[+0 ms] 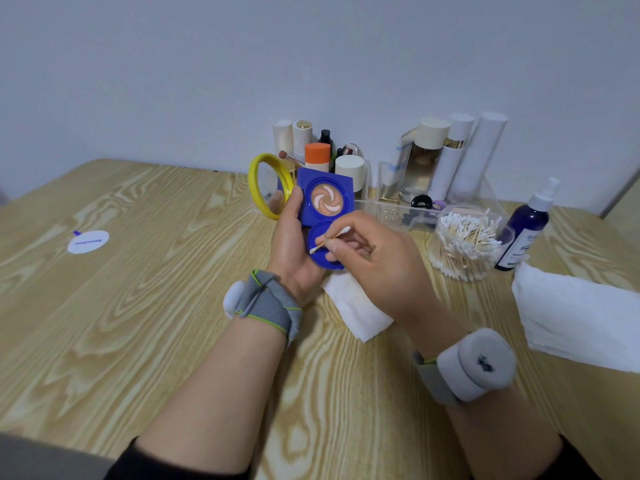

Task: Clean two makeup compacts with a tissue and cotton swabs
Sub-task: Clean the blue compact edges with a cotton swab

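Left hand (291, 237) curled round the open blue compact (327, 202), thumb along its left edge; right hand (374, 258) pinching a cotton swab (329, 239) between thumb and fingertips. The compact is a square, glossy plastic case; its round well holds a tan pan with a pale swirl. Its round blue inner flap (325, 254) hangs open nearest the pinch, and the swab's lower white tip touches it. The swab has a thin wooden shaft. Directly beneath the grip lies a soft white folded tissue (360, 306) on the wood-grain table (138, 271). Just beyond the left grip stands a yellow-rimmed compact (268, 185), upright. Right of the pinch, a clear round jar (464, 242) is packed with swabs; beyond it a clear organiser (398, 209) holds bottles and tubes. A dark spray bottle (526, 230) stands further right
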